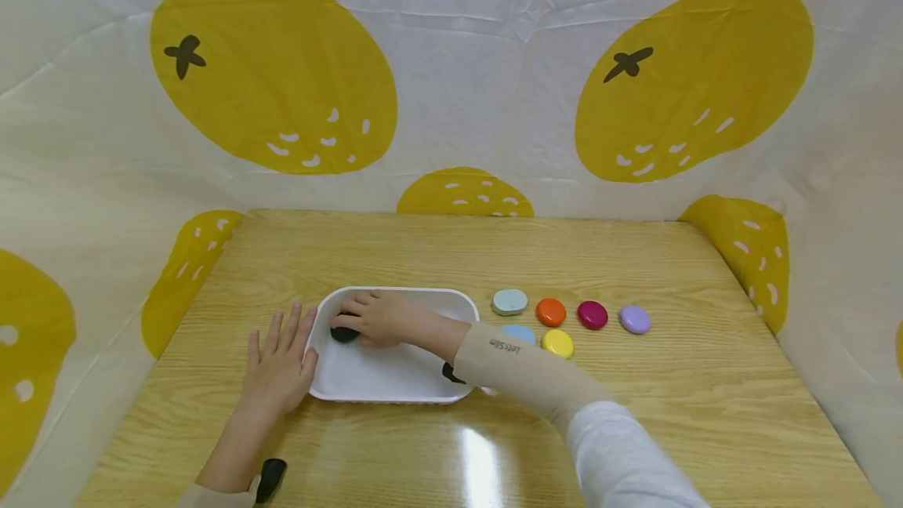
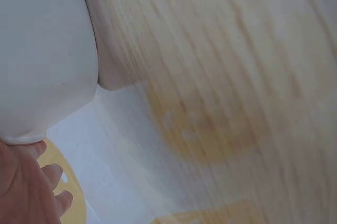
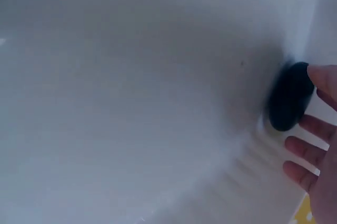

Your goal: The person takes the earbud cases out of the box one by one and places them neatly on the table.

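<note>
My right hand [image 1: 386, 320] reaches into a white tray [image 1: 374, 379] and pinches a smooth black disc [image 1: 343, 334] near its left end. In the right wrist view, the thumb and a finger hold the dark disc [image 3: 288, 100] by its edge, close to the tray's inner wall, while the other fingers spread apart. Flat, with fingers spread, my left hand [image 1: 277, 371] lies along the left side of the tray, its thumb at the rim. The left wrist view has the tray's outer wall [image 2: 47, 40] with fingertips beside its rim.
Right of the tray lie a pale grey-green piece [image 1: 509, 302] and orange [image 1: 551, 312], magenta [image 1: 592, 315], lilac [image 1: 635, 319] and yellow [image 1: 557, 344] discs. A light blue disc [image 1: 520, 335] is partly hidden by the right sleeve. Fruit-printed cloth [image 1: 487, 100] hangs behind the wooden table [image 1: 395, 461].
</note>
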Demonstrator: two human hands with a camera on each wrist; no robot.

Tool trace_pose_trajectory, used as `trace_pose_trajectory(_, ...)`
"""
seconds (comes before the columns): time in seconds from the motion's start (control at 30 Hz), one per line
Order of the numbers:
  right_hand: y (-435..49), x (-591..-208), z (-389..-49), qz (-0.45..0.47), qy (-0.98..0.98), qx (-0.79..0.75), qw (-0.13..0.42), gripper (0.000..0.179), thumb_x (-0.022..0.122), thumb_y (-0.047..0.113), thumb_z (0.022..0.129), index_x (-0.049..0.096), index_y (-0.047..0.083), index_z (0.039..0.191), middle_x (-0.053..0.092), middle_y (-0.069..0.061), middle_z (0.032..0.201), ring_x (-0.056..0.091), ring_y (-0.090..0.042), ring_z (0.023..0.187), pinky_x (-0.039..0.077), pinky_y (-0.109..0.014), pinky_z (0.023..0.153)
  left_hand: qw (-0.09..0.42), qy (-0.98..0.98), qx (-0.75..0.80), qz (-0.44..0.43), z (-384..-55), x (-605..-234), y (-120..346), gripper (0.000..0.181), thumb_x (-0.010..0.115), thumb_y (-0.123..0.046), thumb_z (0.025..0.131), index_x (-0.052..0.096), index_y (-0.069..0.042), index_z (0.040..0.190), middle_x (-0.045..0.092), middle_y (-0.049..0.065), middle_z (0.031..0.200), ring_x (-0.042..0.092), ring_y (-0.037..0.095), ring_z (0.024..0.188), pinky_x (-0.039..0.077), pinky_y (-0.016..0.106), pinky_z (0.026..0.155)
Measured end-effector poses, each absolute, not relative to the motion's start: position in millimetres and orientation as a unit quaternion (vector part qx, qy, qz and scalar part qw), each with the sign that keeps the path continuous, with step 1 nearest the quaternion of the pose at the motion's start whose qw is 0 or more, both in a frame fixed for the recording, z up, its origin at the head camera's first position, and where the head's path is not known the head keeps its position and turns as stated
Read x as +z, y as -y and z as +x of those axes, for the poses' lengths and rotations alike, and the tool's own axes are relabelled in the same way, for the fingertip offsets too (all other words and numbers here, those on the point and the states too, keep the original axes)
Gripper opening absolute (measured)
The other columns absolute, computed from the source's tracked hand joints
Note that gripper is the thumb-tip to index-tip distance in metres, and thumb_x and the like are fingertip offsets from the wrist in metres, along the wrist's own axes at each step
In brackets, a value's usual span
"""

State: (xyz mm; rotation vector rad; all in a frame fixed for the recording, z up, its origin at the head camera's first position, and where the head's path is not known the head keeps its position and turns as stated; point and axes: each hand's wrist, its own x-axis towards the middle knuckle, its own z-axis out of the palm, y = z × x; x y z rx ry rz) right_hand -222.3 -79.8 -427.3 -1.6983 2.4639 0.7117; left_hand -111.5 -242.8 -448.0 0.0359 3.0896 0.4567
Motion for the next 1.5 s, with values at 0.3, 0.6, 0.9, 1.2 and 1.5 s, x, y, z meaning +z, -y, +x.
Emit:
trace_pose_trajectory(0.3,81,-450,-222,-0.563,-0.791,0.224,-0.083,0.053,0.042,0.047,0.093,0.029,0.032,0.142,0.035,0.004,0.140,0.037,-0.014,0.121,0.035,-0.026,0.100,0.007,-0.989,0.150,0.012,-112,-446,243,0.055,0.031,-0.023,0.096,0.015,-0.011,0.147,0.008,0.016,0.152,0.002,0.040,0.137,-0.006,0.061,0.105)
trace_pose_trajectory(0.6,82,-454,-220,-0.556,-0.801,0.211,-0.071,0.052,0.043,0.053,0.090,0.032,0.035,0.138,0.037,0.000,0.134,0.040,-0.015,0.119,0.036,-0.027,0.099,0.000,-0.988,0.154,0.016,-113,-448,242,0.055,0.030,-0.024,0.096,0.015,-0.012,0.147,0.009,0.017,0.152,0.002,0.040,0.137,-0.006,0.061,0.105)
trace_pose_trajectory(0.9,74,-443,-220,-0.557,-0.810,0.181,-0.020,0.049,0.045,0.050,0.090,0.034,0.033,0.136,0.040,-0.002,0.126,0.044,-0.015,0.115,0.038,-0.025,0.097,-0.002,-0.988,0.152,0.018,-113,-449,241,0.055,0.029,-0.024,0.096,0.013,-0.012,0.147,0.009,0.017,0.152,0.002,0.040,0.137,-0.006,0.062,0.105)
trace_pose_trajectory(1.2,50,-386,-219,-0.543,-0.832,0.107,-0.016,0.049,0.048,0.045,0.091,0.034,0.029,0.134,0.042,-0.006,0.120,0.049,-0.016,0.103,0.045,-0.028,0.088,0.000,-0.987,0.158,0.017,-111,-449,241,0.055,0.028,-0.024,0.096,0.013,-0.011,0.147,0.007,0.017,0.152,0.000,0.041,0.137,-0.012,0.060,0.104)
trace_pose_trajectory(1.5,-22,-350,-220,-0.517,-0.852,-0.039,-0.069,0.038,0.055,0.032,0.090,0.044,0.020,0.124,0.042,-0.009,0.103,0.045,-0.018,0.076,0.043,-0.030,0.067,-0.007,-0.988,0.153,0.016,-111,-449,242,0.055,0.030,-0.024,0.095,0.016,-0.010,0.147,0.009,0.017,0.152,0.003,0.041,0.137,-0.005,0.062,0.105)
